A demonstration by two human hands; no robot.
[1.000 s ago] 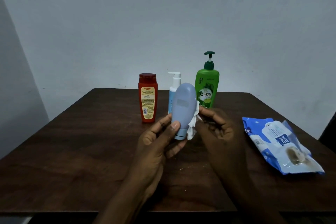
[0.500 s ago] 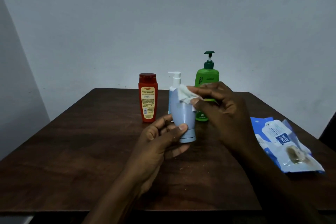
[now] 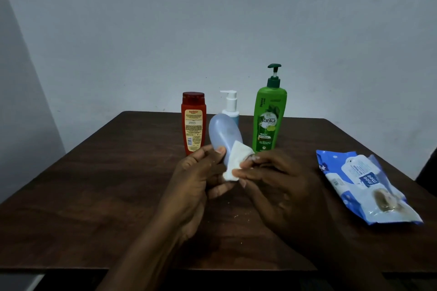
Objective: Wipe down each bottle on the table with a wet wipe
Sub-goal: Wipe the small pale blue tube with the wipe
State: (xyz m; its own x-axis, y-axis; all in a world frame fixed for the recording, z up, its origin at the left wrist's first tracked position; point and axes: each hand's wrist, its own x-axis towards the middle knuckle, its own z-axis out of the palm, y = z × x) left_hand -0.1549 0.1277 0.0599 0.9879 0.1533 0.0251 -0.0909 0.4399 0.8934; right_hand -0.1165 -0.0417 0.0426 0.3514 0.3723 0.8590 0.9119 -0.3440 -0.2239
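My left hand (image 3: 198, 177) grips a pale blue tube bottle (image 3: 223, 133) by its lower end, cap down, tilted a little to the left above the table. A white wet wipe (image 3: 234, 163) lies pressed against the bottle's lower right side under the fingers of my right hand (image 3: 279, 179). The bottle's cap is hidden behind the wipe and fingers. Behind stand a red bottle (image 3: 193, 123), a white pump bottle (image 3: 230, 106) partly hidden by the tube, and a green pump bottle (image 3: 269, 118).
A blue and white pack of wet wipes (image 3: 364, 184) lies flat on the right of the dark wooden table (image 3: 94, 184). Small white crumbs dot the tabletop near my hands. A grey wall rises behind the table's far edge.
My right hand has slid the wipe from the bottle's top down to its lower end. The bottle now tilts left and sits slightly lower in my left hand.
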